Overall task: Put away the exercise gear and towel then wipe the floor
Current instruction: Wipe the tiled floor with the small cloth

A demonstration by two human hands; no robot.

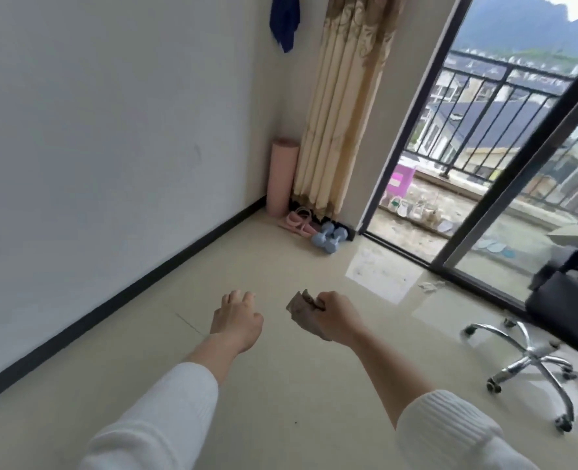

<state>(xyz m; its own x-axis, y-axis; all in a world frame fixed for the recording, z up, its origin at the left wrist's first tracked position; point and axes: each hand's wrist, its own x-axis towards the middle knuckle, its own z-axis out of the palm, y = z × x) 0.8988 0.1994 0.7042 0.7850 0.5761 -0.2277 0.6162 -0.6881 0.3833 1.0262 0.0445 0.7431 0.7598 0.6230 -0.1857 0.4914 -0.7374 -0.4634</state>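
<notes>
Our right hand (335,317) holds a crumpled brownish cloth (299,308) above the floor (281,385), its grip closed round the fabric; our left hand (236,322) hangs just beside it, its grip loose and empty, fingers relaxed; in the far corner the pink rolled mat (282,178) stands upright against the wall beside the curtain (342,106); pink bands (297,220) and blue dumbbells (330,237) lie on the floor at its foot; a blue towel (285,20) hangs high on the wall; an office chair (535,357) stands at our right.
</notes>
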